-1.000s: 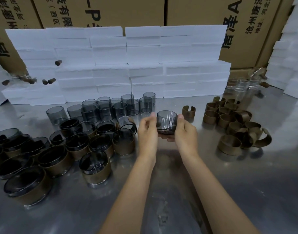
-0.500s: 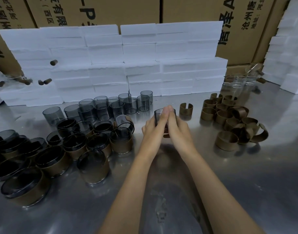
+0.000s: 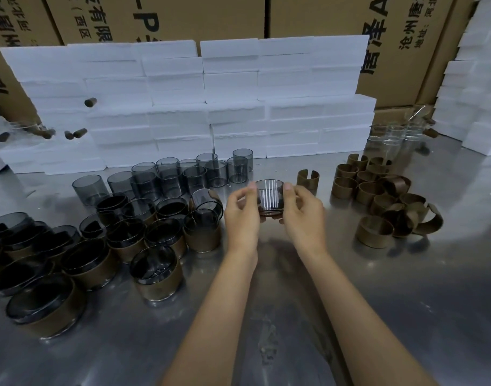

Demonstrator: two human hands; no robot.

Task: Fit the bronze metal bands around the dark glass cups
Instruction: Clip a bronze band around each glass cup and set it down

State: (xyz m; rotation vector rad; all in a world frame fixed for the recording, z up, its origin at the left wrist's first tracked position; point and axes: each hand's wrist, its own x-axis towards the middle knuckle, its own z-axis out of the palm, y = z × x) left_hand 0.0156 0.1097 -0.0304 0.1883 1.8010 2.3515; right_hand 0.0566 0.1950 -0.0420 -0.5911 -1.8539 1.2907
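Hands, left (image 3: 242,210) & right (image 3: 302,211), pinch one dark cup (image 3: 269,197) between them just above the counter (image 3: 405,302), w/ bronze showing at its base; best to press evenly so the band seats level, no tilt.

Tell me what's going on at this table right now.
A person is fitting bronze bands onto dark glass cups. Both the left hand and the right hand hold one dark cup above the steel table. Finished banded cups stand at the left, bare cups behind them, and loose bands lie at the right.
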